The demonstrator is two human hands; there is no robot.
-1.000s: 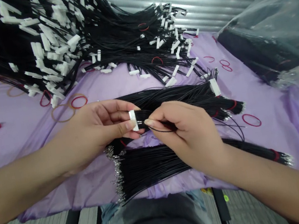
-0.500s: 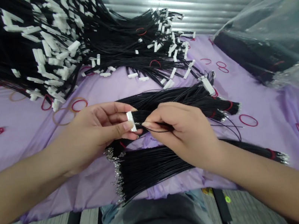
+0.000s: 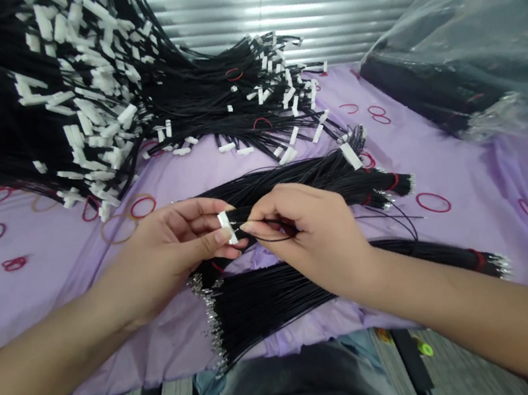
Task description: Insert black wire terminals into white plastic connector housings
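Note:
My left hand (image 3: 167, 253) pinches a small white plastic connector (image 3: 225, 227) between thumb and fingers, with black wires running out of its right side. My right hand (image 3: 307, 231) is closed in a pinch on one thin black wire (image 3: 270, 239), its fingertips right at the connector. Under both hands lies a bundle of loose black wires (image 3: 264, 297) with bare metal terminals at the left end. A second bundle of black wires (image 3: 326, 177), tied with red bands, lies just behind the hands.
A purple cloth (image 3: 43, 259) covers the table, strewn with red rubber bands (image 3: 142, 207). A big heap of finished black wires with white connectors (image 3: 92, 98) fills the back left. A clear plastic bag (image 3: 461, 53) with more wires sits at the right. A corrugated metal wall stands behind.
Both hands keep their grips and have shifted slightly left and down in the picture as the view tilted. The right fingertips stay at the connector.

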